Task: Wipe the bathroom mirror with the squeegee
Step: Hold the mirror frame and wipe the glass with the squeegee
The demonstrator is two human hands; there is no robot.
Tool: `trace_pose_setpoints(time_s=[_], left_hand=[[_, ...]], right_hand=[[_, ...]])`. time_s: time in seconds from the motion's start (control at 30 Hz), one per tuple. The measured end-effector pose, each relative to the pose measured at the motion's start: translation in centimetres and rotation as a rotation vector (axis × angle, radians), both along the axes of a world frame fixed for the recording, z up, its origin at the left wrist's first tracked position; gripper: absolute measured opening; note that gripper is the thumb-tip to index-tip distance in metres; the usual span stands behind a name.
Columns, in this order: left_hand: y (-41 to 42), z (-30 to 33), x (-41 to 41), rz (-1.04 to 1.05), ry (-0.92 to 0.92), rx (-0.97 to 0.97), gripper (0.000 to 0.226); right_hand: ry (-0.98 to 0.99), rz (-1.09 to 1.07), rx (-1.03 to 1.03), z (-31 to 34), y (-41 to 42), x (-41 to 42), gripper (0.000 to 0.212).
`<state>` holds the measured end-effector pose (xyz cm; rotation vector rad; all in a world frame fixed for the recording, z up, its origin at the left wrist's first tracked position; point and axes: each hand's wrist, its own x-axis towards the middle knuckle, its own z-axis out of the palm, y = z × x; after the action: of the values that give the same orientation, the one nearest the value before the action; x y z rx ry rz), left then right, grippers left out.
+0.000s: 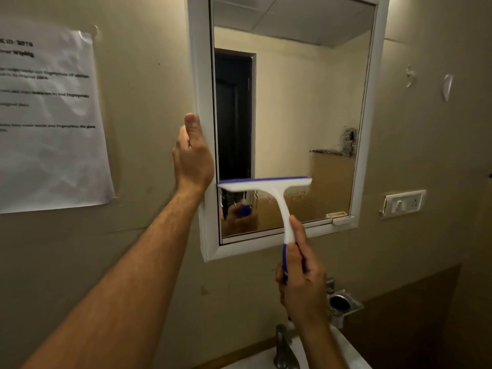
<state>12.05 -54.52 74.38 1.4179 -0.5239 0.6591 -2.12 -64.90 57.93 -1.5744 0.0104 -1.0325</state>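
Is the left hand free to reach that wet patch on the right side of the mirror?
Probably yes, if it lets go. The left hand grips the mirror frame; the wet patch lies across open glass, with only the squeegee partly between.

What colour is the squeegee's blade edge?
Blue, along the top of the white squeegee head; clearest in the head view.

A paper sheet (50, 118) hangs left of the mirror (287, 102), switch plate (404, 203) right, tap (283, 347) below.
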Motion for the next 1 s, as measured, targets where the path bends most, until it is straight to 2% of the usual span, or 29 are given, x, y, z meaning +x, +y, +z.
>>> trace_pose_setpoints(time_s=[0.2,0.43,0.53,0.7,0.9,1.0], left_hand=[[0.1,0.0,-0.2,-0.006,0.006,-0.006,0.057],[-0.1,-0.1,0.0,0.031,0.006,-0.007,0.058],[-0.1,0.0,-0.1,0.056,0.031,-0.012,0.063],[0.0,0.0,-0.7,0.041,0.019,0.0,0.057],[-0.1,-0.2,-0.3,0.06,0.01,-0.019,0.058],[-0.1,-0.2,-0.2,0.082,0.008,-0.021,0.059]], right_hand=[[-0.076,0.024,0.007,2.5,-0.2,1.2,0.041],[0.001,0.016,0.022,-3.5,-0.4,0.4,0.042],[0.007,0.009,0.009,-2.0,-0.8,0.2,0.041],[-0.073,0.04,-0.011,1.5,-1.1,1.4,0.041],[-0.038,0.005,-0.017,-4.9,-1.1,1.3,0.033],[-0.025,-0.038,-0.063,-5.4,-1.7,1.2,0.045]])
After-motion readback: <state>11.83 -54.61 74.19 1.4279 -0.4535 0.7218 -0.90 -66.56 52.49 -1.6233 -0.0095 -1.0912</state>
